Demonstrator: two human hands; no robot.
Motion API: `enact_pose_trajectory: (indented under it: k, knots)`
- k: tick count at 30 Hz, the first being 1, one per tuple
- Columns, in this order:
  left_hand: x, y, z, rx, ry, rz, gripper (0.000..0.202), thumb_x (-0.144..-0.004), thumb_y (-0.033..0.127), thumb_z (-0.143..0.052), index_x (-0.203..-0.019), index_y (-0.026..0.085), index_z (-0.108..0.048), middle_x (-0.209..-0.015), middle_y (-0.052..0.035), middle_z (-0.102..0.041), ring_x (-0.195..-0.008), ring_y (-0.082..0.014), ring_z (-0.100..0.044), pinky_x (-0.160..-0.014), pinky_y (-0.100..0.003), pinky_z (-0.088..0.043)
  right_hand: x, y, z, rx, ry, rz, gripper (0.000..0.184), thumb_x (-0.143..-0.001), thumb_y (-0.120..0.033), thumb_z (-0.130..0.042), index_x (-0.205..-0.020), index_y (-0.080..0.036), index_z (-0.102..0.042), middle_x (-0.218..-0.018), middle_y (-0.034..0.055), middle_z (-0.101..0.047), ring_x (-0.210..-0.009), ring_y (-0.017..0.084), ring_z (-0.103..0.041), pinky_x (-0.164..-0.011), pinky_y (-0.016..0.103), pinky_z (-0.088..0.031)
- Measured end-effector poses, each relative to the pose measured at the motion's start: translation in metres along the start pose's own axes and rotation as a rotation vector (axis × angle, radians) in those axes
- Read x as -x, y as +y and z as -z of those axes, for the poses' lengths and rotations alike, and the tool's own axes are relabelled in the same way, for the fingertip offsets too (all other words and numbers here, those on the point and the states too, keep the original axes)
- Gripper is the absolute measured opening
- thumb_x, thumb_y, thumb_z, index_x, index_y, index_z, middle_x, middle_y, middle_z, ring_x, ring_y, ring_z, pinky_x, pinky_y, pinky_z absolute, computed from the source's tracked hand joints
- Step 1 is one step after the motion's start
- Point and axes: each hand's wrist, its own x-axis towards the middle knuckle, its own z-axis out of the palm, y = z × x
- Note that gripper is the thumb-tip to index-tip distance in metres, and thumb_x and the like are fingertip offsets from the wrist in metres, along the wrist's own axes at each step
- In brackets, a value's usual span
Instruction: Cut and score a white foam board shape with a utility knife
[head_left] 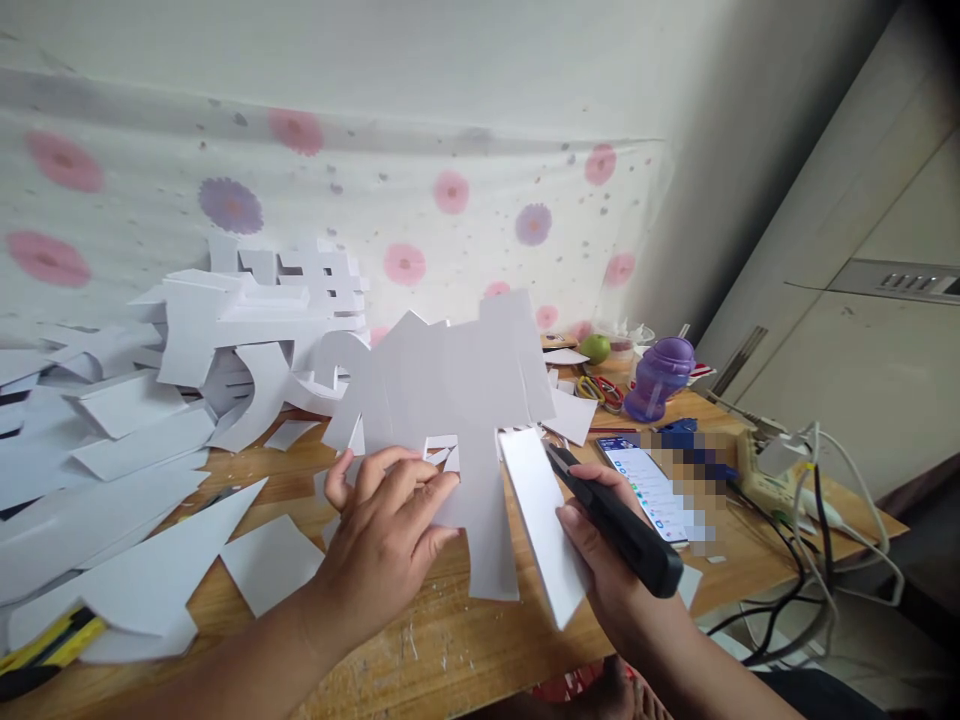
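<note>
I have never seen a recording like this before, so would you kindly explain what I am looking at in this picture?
There is no machine here. The single picture comes from a camera worn on a person's head, looking forward and down, so the two bare arms entering from below are that person's own.

The left hand grips a white cut-out sheet and holds it up off the wooden table. The right hand is closed around a black cutter, whose tip points at the sheet.

On the table's left side lies a pile of white offcuts. To the right are a phone, a purple cup, a green apple and a power strip with cables. A flowered cloth hangs behind.
</note>
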Motion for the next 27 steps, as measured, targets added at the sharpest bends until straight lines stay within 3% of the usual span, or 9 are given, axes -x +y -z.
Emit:
enact_pose_trajectory:
  k: [3,6,9,12,15,18,22,27]
  knots:
    - [-0.004,-0.005,0.004,-0.044,0.042,0.012,0.025,-0.082,0.014,-0.065,-0.103,0.025,-0.060,-0.092,-0.0032,-0.067,-0.101,-0.0320,-0.055,-0.099,-0.059,-0.018,-0.008,-0.002,0.007,0.013,0.012,-0.010,0.038,-0.079,-0.044,-0.071,-0.110,-0.032,-0.051,-0.075,-0.0030,-0.054,-0.061,0.015,-0.052,-0.052,0.024,-0.041]
    - [-0.007,-0.006,0.006,-0.055,0.045,-0.001,0.021,-0.084,0.015,-0.063,-0.103,0.025,-0.060,-0.092,-0.0034,-0.068,-0.102,-0.0324,-0.055,-0.098,-0.059,-0.019,-0.031,-0.002,0.021,0.221,0.064,0.131,0.040,-0.080,-0.044,-0.070,-0.112,-0.030,-0.049,-0.074,-0.0017,-0.058,-0.058,0.017,-0.055,-0.050,0.027,-0.044]
    - [-0.005,-0.004,0.005,-0.041,0.035,-0.016,0.019,-0.086,0.016,-0.061,-0.103,0.026,-0.060,-0.093,-0.0032,-0.068,-0.103,-0.0317,-0.055,-0.100,-0.059,-0.017,-0.056,-0.002,0.033,0.455,0.061,0.321,0.044,-0.082,-0.038,-0.068,-0.118,-0.029,-0.043,-0.096,0.0063,-0.067,-0.082,0.024,-0.066,-0.073,0.039,-0.053]
    - [-0.004,-0.002,0.004,-0.030,0.018,-0.002,0.022,-0.086,0.014,-0.059,-0.104,0.027,-0.059,-0.094,-0.0032,-0.067,-0.105,-0.0311,-0.055,-0.101,-0.059,-0.016,-0.062,-0.009,0.039,0.498,-0.022,0.428,0.054,-0.081,-0.026,-0.067,-0.126,-0.030,-0.037,-0.126,0.0124,-0.061,-0.116,0.028,-0.060,-0.098,0.050,-0.045]
    - [-0.003,-0.002,0.006,-0.020,0.011,-0.012,0.025,-0.084,0.012,-0.060,-0.105,0.026,-0.058,-0.094,-0.0032,-0.067,-0.106,-0.0312,-0.054,-0.100,-0.059,-0.017,-0.048,-0.023,0.043,0.318,-0.232,0.348,0.072,-0.079,-0.018,-0.069,-0.137,-0.036,-0.032,-0.149,0.0120,-0.043,-0.132,0.030,-0.048,-0.102,0.053,-0.043]
    - [-0.002,-0.003,0.009,-0.029,-0.002,-0.012,0.031,-0.084,0.008,-0.057,-0.109,0.026,-0.058,-0.102,-0.0040,-0.067,-0.107,-0.0311,-0.052,-0.092,-0.053,-0.023,-0.034,-0.033,0.049,0.078,-0.375,0.186,0.082,-0.074,-0.017,-0.072,-0.141,-0.042,-0.031,-0.151,0.0109,-0.041,-0.133,0.034,-0.047,-0.099,0.058,-0.044]
    - [-0.002,-0.006,0.011,-0.015,-0.066,0.003,0.038,-0.086,0.004,-0.049,-0.118,0.025,-0.054,-0.113,-0.0046,-0.066,-0.098,-0.0271,-0.053,-0.079,-0.044,-0.029,-0.028,-0.033,0.060,-0.031,-0.422,0.087,0.089,-0.065,-0.018,-0.079,-0.140,-0.045,-0.038,-0.152,0.0099,-0.040,-0.131,0.038,-0.048,-0.098,0.061,-0.042]
    - [-0.004,-0.015,0.008,0.079,-0.166,-0.045,0.040,-0.087,0.004,-0.044,-0.124,0.019,-0.048,-0.114,-0.0072,-0.064,-0.096,-0.0202,-0.059,-0.079,-0.035,-0.046,-0.016,-0.038,0.070,-0.067,-0.436,-0.001,0.099,-0.055,-0.030,-0.088,-0.141,-0.048,-0.040,-0.156,0.0067,-0.034,-0.133,0.039,-0.046,-0.097,0.058,-0.043]
